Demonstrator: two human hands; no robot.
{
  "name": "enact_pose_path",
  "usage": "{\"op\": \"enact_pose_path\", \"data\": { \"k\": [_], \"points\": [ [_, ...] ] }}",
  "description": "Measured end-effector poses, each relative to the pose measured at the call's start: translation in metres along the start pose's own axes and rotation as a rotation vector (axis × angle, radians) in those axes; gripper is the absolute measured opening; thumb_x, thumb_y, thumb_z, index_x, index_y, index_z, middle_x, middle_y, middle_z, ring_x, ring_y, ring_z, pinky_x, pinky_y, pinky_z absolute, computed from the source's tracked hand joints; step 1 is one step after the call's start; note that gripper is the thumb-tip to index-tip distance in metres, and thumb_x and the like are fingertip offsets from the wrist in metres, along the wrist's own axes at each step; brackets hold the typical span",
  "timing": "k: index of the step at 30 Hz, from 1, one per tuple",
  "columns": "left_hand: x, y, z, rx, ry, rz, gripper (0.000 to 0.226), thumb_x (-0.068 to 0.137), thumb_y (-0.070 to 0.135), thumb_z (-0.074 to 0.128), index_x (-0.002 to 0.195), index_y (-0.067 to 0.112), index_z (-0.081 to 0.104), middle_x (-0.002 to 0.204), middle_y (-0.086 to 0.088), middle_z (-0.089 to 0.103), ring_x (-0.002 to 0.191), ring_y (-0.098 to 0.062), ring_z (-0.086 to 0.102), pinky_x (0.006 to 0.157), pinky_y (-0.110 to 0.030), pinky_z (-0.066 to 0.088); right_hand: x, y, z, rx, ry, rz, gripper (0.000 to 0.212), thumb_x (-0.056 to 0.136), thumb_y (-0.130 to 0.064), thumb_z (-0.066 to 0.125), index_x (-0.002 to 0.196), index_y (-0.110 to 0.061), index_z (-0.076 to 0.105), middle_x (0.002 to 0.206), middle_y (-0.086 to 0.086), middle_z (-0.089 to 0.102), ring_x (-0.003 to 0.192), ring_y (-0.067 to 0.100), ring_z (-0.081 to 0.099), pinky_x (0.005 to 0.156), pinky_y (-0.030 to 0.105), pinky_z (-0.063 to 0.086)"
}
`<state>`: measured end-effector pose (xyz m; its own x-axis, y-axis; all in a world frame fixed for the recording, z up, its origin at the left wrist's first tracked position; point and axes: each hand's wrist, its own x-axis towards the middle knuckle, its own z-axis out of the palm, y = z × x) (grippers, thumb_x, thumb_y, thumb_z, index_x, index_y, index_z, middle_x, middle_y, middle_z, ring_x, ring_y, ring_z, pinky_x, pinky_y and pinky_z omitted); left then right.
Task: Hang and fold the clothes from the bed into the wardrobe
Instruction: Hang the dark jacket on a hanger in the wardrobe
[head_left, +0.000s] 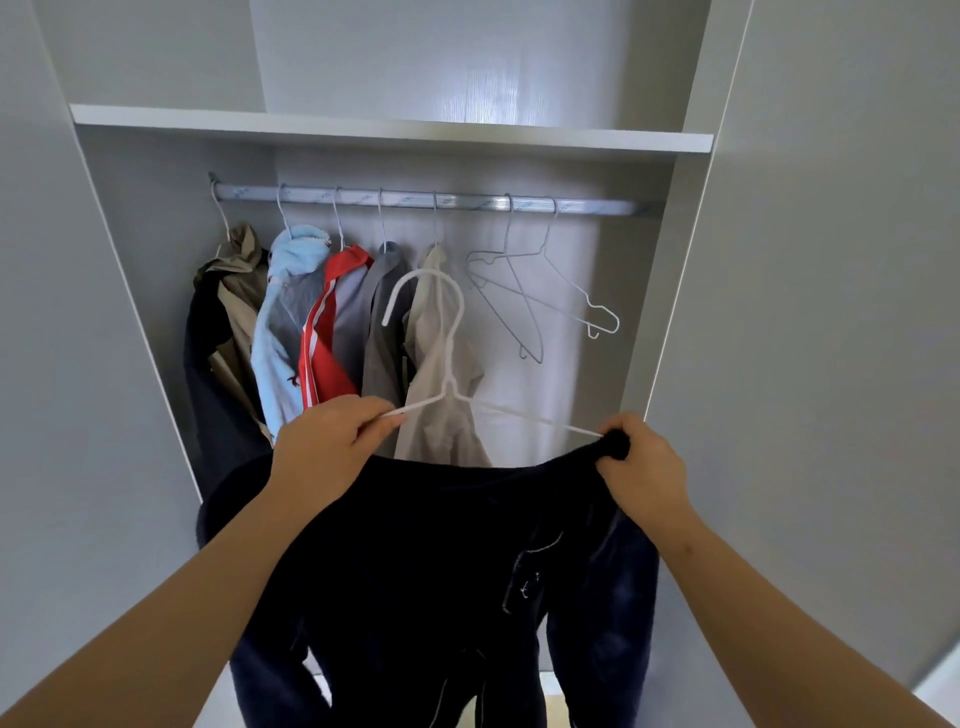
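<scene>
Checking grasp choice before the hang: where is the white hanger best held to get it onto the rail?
Probably the neck, at the twist just below the hook, coming from below on the person's side. The hanger stands hook-up, so a grip there leaves the hook free for the rail, with the garment hanging underneath.

No text can be read. The rail (415, 200) carries faint blue print along its length, too blurred to make out. A pale mark on the dark garment (415, 545) is equally illegible.
</scene>
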<state>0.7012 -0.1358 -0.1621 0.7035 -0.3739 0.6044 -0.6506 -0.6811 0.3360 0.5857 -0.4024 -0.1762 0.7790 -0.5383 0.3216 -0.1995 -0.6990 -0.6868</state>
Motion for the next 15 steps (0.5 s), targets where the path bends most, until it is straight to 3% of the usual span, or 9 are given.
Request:
{"op": "enact_pose_path", "data": {
  "k": [5,8,11,15],
  "points": [
    [0.001,0.017,0.005,-0.055,0.051,-0.004,0.019,0.087,0.036,0.058,0.090,0.022,0.072,0.072,0.010,0.064,0.064,-0.003,0.051,0.056,-0.017,0.037,0.002,-0.008,0.002,-0.164,-0.060,0.012,0.027,0.079,-0.023,0.059,0.106,-0.023,0.054,0.092,-0.009,0.046,0.099,0.021,0.045,0.098,0.037,0.030],
    [0.004,0.022,0.003,-0.072,0.060,-0.038,0.017,0.087,0.036,0.059,0.088,0.025,0.072,0.061,0.016,0.054,0.060,0.001,0.048,0.053,-0.015,0.031,0.002,-0.013,0.002,-0.221,-0.064,-0.002,0.007,0.079,-0.027,0.059,0.083,-0.028,0.052,0.072,-0.011,0.043,0.085,0.018,0.044,0.094,0.038,0.030],
    [0.004,0.025,0.002,-0.079,0.057,-0.054,0.016,0.087,0.036,0.059,0.090,0.026,0.071,0.060,0.017,0.052,0.060,0.003,0.048,0.053,-0.013,0.029,-0.001,-0.020,0.009,-0.244,0.012,-0.083,0.031,0.080,-0.032,0.059,0.058,-0.030,0.039,0.062,-0.012,0.040,0.077,0.018,0.046,0.085,0.035,0.028],
    [-0.003,0.014,-0.005,-0.061,0.000,0.044,0.028,0.087,0.045,0.055,0.086,0.023,0.071,0.063,0.011,0.057,0.060,-0.001,0.051,0.055,-0.010,0.036,0.000,-0.021,0.009,-0.095,0.051,-0.095,0.049,0.085,-0.043,0.059,0.049,-0.020,0.035,0.047,-0.007,0.035,0.054,0.015,0.039,0.075,0.032,0.031]
  ]
}}
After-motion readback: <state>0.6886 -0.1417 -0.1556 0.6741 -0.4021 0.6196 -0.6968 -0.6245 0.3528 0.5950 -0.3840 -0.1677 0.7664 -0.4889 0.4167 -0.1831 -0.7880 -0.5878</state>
